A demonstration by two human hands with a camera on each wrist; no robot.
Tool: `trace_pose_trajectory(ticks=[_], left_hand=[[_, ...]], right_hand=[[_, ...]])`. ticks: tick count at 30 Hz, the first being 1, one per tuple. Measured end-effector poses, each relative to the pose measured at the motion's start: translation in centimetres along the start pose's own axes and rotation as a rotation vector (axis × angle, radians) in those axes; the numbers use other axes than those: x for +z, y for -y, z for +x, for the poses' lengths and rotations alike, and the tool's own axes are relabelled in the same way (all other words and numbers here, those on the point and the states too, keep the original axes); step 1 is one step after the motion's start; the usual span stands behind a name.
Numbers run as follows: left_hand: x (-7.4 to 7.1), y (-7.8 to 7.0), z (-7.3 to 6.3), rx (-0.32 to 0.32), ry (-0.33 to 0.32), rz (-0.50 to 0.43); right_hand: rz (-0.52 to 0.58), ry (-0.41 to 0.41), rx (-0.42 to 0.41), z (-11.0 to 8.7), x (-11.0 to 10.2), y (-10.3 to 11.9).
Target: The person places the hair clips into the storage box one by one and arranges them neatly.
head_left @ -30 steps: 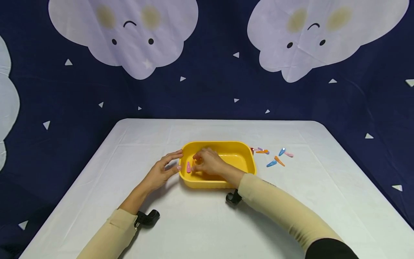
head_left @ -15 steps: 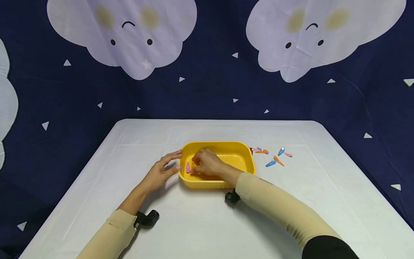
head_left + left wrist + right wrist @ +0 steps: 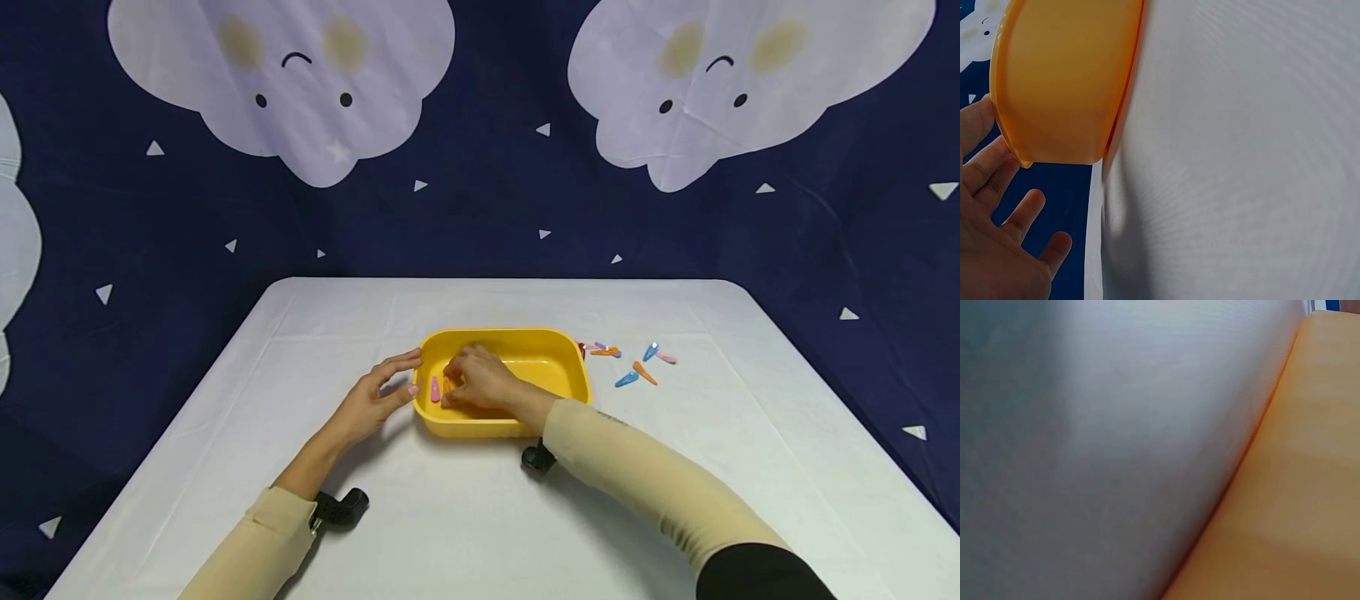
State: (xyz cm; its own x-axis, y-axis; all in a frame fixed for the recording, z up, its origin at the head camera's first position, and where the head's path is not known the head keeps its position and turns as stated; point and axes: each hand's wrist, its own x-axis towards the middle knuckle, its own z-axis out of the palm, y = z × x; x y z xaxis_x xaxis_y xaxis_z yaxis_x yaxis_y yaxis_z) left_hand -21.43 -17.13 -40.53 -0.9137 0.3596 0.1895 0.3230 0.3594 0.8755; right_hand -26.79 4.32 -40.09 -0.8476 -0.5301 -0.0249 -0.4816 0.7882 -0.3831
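In the head view a yellow tray (image 3: 551,421) lies on the white table. My left hand (image 3: 367,404) is at its left end, thumb and fingertips touching the rim, the fingers loosely spread; the left wrist view shows this hand (image 3: 997,219) against the wall of the tray (image 3: 1063,87). My right hand (image 3: 486,379) reaches into the tray's left part and pinches an orange hair clip (image 3: 447,385), mostly covered by the fingers. Just left of it a pink hair clip (image 3: 435,389) lies in the tray. The right wrist view holds only the tray's outer wall (image 3: 1297,487) and tablecloth.
Right of the tray, loose hair clips lie on the tablecloth (image 3: 450,517): blue (image 3: 627,379), another blue (image 3: 651,351), orange (image 3: 645,372) and pink (image 3: 666,358). A small cluster with an orange clip (image 3: 604,352) lies close by the tray's right end.
Both hands stay in nearly the same place. The whole head view shifts slightly; the clips on the table lie as before.
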Motion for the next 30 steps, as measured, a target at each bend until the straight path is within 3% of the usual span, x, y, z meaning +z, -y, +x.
trace_pose_trajectory(ticks=[30], left_hand=[[-0.11,-0.13,0.02,0.001,0.001,0.000]], right_hand=[[-0.001,0.005,0.025,-0.08,0.15,0.14]])
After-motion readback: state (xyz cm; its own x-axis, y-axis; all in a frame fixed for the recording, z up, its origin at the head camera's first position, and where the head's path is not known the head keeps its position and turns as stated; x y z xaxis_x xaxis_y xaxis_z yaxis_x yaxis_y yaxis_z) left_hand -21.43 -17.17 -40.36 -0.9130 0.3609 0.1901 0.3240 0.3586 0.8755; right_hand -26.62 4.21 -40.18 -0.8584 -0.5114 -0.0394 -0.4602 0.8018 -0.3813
